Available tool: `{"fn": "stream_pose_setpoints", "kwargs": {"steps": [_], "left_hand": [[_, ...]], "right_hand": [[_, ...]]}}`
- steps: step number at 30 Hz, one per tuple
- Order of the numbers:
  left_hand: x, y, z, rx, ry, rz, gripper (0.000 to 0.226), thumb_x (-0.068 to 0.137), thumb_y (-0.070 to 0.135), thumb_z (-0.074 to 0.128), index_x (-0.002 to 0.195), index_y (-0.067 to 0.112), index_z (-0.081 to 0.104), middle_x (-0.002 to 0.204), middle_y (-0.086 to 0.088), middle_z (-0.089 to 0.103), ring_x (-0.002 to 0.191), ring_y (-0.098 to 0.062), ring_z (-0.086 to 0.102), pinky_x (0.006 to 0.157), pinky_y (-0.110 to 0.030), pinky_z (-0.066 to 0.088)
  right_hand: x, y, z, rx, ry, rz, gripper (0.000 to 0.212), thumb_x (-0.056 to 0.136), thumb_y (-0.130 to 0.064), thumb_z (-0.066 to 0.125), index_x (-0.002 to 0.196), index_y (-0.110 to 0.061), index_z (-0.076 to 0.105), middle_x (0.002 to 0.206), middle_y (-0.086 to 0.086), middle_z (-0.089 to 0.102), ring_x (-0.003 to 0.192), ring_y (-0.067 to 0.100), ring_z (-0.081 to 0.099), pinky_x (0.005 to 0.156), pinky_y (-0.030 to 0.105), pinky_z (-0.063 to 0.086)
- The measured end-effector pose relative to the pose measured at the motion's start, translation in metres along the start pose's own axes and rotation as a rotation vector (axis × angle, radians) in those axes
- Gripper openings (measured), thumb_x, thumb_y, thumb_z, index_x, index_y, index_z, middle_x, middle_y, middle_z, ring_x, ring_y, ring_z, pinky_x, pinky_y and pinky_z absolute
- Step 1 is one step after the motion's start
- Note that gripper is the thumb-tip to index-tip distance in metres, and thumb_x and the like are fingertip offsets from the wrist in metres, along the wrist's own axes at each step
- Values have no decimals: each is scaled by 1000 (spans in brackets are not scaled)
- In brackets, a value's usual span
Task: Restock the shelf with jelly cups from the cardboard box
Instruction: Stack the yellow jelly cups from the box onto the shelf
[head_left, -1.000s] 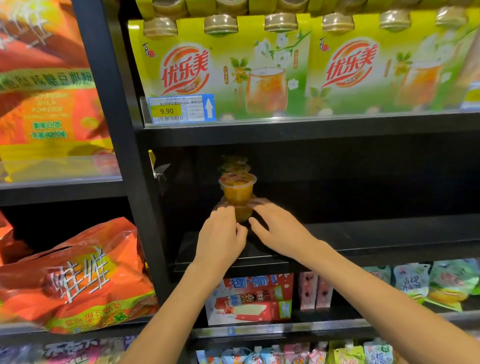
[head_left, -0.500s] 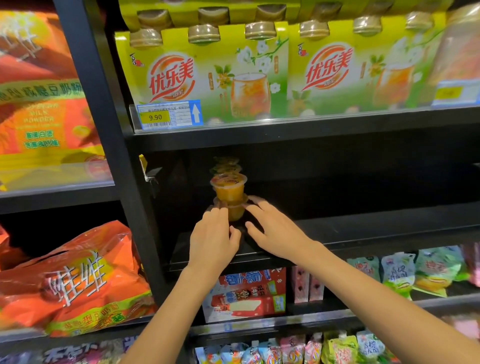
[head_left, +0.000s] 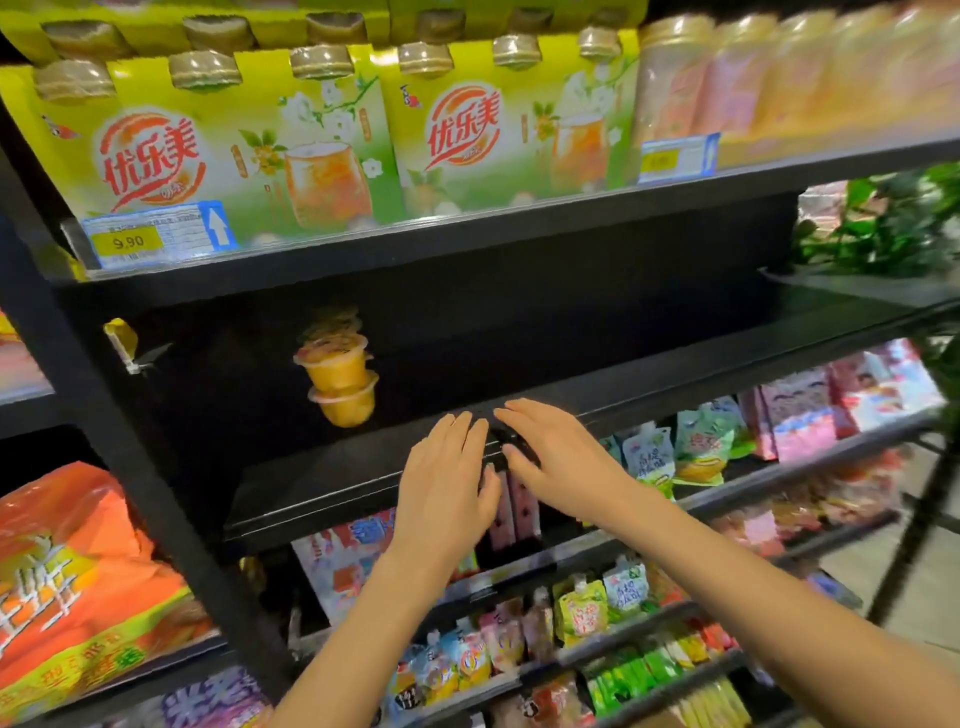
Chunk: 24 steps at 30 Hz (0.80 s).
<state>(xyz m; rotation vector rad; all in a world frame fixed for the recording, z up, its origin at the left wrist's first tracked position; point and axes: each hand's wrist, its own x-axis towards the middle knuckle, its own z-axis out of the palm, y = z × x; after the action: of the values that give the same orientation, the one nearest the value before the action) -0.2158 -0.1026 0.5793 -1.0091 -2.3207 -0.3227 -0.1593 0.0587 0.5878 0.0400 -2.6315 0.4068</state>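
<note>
Jelly cups (head_left: 340, 376) stacked on shelf (head_left: 363, 483).

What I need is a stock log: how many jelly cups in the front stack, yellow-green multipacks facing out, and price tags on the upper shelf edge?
Jelly cups, front stack: 2
Yellow-green multipacks: 2
Price tags: 2
Total: 6
Cups behind: too blurred to count.

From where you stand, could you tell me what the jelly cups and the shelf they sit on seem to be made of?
Jelly cups: probably thin clear plastic, glossy; the orange filling shows through the walls, and each has a flat sealed film lid. Shelf: looks like black painted metal or coated board, with a smooth semi-matt finish; a faint sheen runs along its thin front edge, but the look leaves it open.
</note>
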Motion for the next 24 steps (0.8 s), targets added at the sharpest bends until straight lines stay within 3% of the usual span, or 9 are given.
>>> {"fn": "stream_pose_setpoints", "kwargs": {"steps": [4,9,15,19,22,24], "left_hand": [[-3,54,24,-100,-34,158,50,87,28,54,134,11,55,139,-7,54,132,-23,47,105,-37,41],[-38,116,74,-251,-91,284,53,80,28,47,129,9,56,134,-9,56,125,-26,51,95,-38,49],[-133,149,178,-268,-315,288,51,69,23,71,118,10,65,123,-9,64,112,-27,63,89,-37,53],[-202,160,241,-287,-451,202,45,75,25,47,114,13,66,117,-5,65,107,-26,63,89,-37,47],[-251,163,290,-318,-675,200,45,78,24,53,121,12,61,125,-8,60,113,-30,59,90,-41,52],[-283,165,321,-330,-789,159,52,83,29,51,134,15,53,137,-6,54,124,-28,52,96,-42,48]], "right_hand": [[-53,41,-15,-10,13,132,51,101,-32,47,150,-17,40,155,2,38,145,15,30,119,30,21],[-133,89,-2,31,-46,303,50,101,-28,47,148,-12,41,152,6,41,142,19,33,116,25,21],[-251,138,91,186,-178,559,59,92,-39,35,140,-8,52,141,10,54,134,24,47,115,33,32],[-335,159,162,290,-260,727,65,87,-42,31,136,-11,57,133,8,61,126,22,54,112,32,37],[-384,168,204,369,-319,825,50,87,-27,45,131,-10,61,125,7,66,118,18,57,108,17,35],[-411,175,234,429,-364,853,47,85,-19,46,128,-12,62,118,5,67,112,18,60,103,26,44]]}}
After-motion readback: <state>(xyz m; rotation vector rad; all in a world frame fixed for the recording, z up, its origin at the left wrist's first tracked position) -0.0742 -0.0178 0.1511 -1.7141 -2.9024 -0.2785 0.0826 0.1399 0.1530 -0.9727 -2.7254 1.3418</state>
